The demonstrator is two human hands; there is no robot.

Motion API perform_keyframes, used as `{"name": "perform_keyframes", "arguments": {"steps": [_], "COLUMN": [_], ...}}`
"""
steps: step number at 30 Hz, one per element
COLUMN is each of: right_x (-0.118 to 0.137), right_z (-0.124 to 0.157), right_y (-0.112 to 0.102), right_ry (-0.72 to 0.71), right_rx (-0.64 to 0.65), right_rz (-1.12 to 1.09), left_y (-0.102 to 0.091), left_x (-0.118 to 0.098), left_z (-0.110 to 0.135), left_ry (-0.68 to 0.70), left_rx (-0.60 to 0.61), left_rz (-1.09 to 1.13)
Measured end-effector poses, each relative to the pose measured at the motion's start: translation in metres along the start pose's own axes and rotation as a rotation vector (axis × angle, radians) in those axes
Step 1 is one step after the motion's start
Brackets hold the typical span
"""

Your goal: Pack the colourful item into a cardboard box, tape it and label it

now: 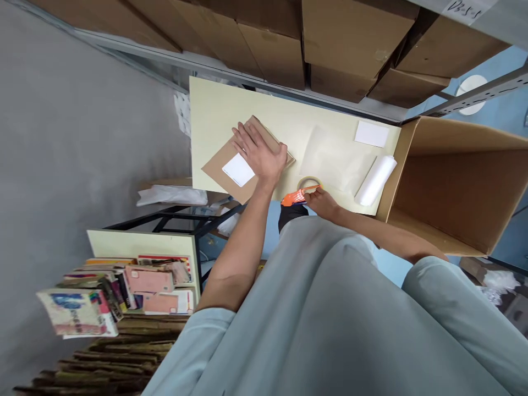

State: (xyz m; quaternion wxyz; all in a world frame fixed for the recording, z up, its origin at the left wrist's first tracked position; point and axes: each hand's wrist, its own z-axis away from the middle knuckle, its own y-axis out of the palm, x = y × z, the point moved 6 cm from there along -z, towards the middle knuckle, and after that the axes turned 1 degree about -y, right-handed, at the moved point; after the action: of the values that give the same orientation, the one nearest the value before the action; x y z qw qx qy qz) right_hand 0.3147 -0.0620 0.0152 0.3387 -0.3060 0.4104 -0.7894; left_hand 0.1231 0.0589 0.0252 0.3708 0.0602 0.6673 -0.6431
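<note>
My left hand (264,157) lies on a brown cardboard parcel (223,168), fingers spread over its top and thumb near its right edge. A white label (238,170) shows on the parcel beside my wrist. Close to the front edge of the table, my right hand (324,204) is closed on an orange tape dispenser (292,197). A roll of tape (309,180) shows at the dispenser, to the right of the parcel. My right palm and some fingers are hidden from view.
On the pale tabletop (218,104) lie a translucent sheet (330,157), a white roll (375,180) and a white paper (372,133). A large open carton (454,187) stands at the right. Boxes (355,38) fill the shelf above; books (82,308) sit lower left.
</note>
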Motion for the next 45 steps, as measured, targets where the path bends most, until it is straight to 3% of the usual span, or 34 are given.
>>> {"name": "perform_keyframes", "arguments": {"steps": [6,10,17,26,29,34,37,42,45], "right_x": [-0.100,-0.128,-0.105,-0.043,-0.021,-0.011,-0.007,0.010,0.000], "right_z": [0.064,0.054,-0.003,-0.033,-0.039,-0.037,-0.033,-0.030,-0.017], "right_y": [-0.010,-0.022,-0.022,-0.017,-0.020,-0.014,-0.008,-0.001,0.004], "right_ry": [0.219,0.230,0.176,0.045,0.055,0.105,0.091,0.024,0.019], "right_rx": [0.029,0.030,0.023,-0.008,-0.023,-0.033,-0.024,-0.013,-0.040], "right_rz": [0.033,0.054,0.031,0.057,0.030,-0.015,-0.022,-0.059,-0.056], "left_y": [-0.002,0.000,-0.013,-0.036,-0.028,-0.001,0.008,0.003,0.001], "left_x": [-0.005,0.002,0.016,0.025,0.023,0.015,0.014,0.024,0.027], "left_z": [0.001,0.002,0.009,0.016,0.027,0.045,0.052,0.058,0.062], "left_ry": [0.008,0.145,0.362,0.527,0.495,0.340,0.351,0.420,0.460], "left_rx": [0.064,0.076,0.238,0.517,0.428,0.109,0.153,0.315,0.340], "left_rz": [0.068,0.023,-0.069,-0.125,-0.108,-0.088,-0.076,-0.051,-0.041]}}
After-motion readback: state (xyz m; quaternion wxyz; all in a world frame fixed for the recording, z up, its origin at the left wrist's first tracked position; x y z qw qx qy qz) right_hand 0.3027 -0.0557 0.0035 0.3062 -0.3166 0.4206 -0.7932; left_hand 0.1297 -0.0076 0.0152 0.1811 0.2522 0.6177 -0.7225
